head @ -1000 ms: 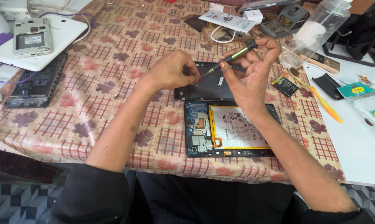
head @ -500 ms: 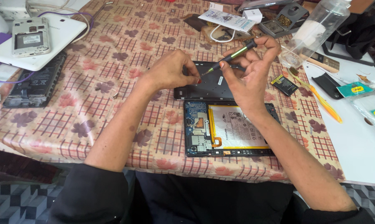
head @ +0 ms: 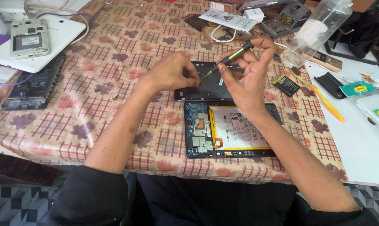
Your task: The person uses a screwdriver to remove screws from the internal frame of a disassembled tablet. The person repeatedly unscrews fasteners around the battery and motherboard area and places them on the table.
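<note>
Above the tablet [head: 233,129] — screwdriver [head: 230,59] tip down-left

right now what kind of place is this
Most likely a small electronics repair bench. An opened tablet lies on the patterned tablecloth with its battery and circuit board bare, the right hand holds a thin screwdriver, and a phone with its back off lies nearby.

1. A white tablet [head: 43,46] lies far left on the desk [head: 114,104], an opened phone [head: 28,38] on top.
2. A clear plastic bottle [head: 319,31] lies upper right.
3. An orange pry tool [head: 327,104] rests on the white surface.
</note>
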